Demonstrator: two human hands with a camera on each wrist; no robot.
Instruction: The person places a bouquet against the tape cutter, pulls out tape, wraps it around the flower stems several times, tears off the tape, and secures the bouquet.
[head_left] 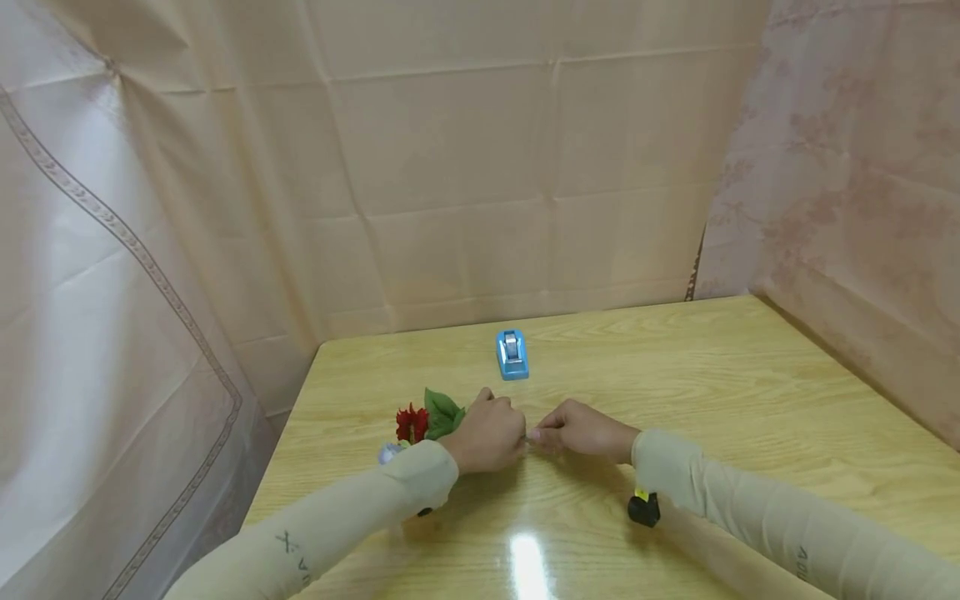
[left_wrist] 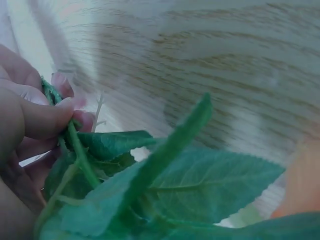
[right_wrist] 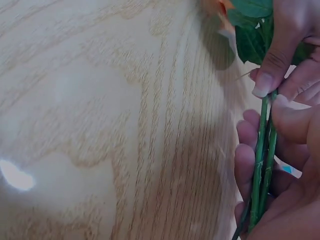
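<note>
My left hand [head_left: 491,429] grips a bunch of artificial flowers by its green stems, just below the leaves. A red flower [head_left: 412,423], a green leaf [head_left: 442,414] and a pale bluish-white flower [head_left: 390,452] stick out to the left of that hand. In the left wrist view, thumb and fingers pinch the stems [left_wrist: 82,157], with broad leaves [left_wrist: 215,182] in front. My right hand [head_left: 588,431] is close beside the left one. In the right wrist view, its thumb and fingers hold several bare stems [right_wrist: 257,182] directly below the left hand [right_wrist: 287,45].
A blue tape dispenser [head_left: 513,356] stands on the wooden table [head_left: 675,367], beyond the hands. Beige cloth [head_left: 450,167] hangs behind the table's far edge, with more cloth at both sides. A black wrist device [head_left: 643,509] hangs under the right sleeve.
</note>
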